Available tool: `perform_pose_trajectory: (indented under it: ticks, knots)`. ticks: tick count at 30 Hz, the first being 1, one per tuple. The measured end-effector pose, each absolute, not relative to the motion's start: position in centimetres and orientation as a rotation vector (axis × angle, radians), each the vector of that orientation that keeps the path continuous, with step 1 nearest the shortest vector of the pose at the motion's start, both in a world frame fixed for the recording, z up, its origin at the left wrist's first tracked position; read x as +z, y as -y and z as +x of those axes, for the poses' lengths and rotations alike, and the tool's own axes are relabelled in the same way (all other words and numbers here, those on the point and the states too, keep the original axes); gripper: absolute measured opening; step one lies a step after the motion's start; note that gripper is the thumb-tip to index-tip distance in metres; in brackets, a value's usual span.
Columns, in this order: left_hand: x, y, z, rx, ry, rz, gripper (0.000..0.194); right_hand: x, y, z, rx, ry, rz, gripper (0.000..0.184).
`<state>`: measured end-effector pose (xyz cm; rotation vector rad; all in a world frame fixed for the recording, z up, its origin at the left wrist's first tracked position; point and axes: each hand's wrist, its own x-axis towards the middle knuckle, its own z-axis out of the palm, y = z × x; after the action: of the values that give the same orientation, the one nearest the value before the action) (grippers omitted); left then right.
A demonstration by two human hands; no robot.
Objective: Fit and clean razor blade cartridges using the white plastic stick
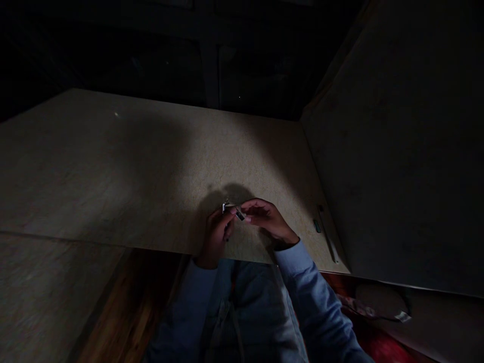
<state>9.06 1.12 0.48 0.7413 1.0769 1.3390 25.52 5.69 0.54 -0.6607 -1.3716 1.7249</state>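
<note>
Over the tabletop (234, 151), nr its front edge, a small metallic-looking piece (240, 216) is being pinched by the L hand (218, 232), w/ the R hand (271, 221) being held at its end (grip can't be told), a drop poss. being risked if that pinch slips.

Counter: pale, mottled top (86, 151), broad soft shadows across it; seam at lower left.
Right side: tall, dim upright panel (401, 176) meeting the counter's edge.
By the panel: long slim strip (328, 237), dark at its far end; small green item (316, 226) just beside it, identity unclear.
Back: near-black panes (151, 75) split by an upright bar (209, 70).
Lower left: brown wood-grained surface (109, 307).
Lower right: red patch (381, 348), pale tag (404, 316).
</note>
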Motion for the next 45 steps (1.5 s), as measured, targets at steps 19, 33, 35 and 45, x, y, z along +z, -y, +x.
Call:
perform_pose_trajectory:
  ticks: [19,33,35,45]
  knots:
    - [0.3,-0.1,9.7,1.145,-0.723,0.581,0.054,0.4,-5.7,25.9,1.822,1.494,-0.257,0.053]
    - [0.2,-0.1,9.6,1.198,-0.859,0.671,0.057,0.7,-5.6,25.8,1.729,1.401,-0.423,0.044]
    - [-0.1,-0.2,9.2,1.223,-0.871,0.671,0.061,0.6,-5.6,25.9,1.690,1.362,-0.537,0.046]
    - [-1.4,0.0,7.6,1.151,-0.768,0.736,0.063,0.5,-5.3,25.9,1.735,1.324,-0.557,0.046]
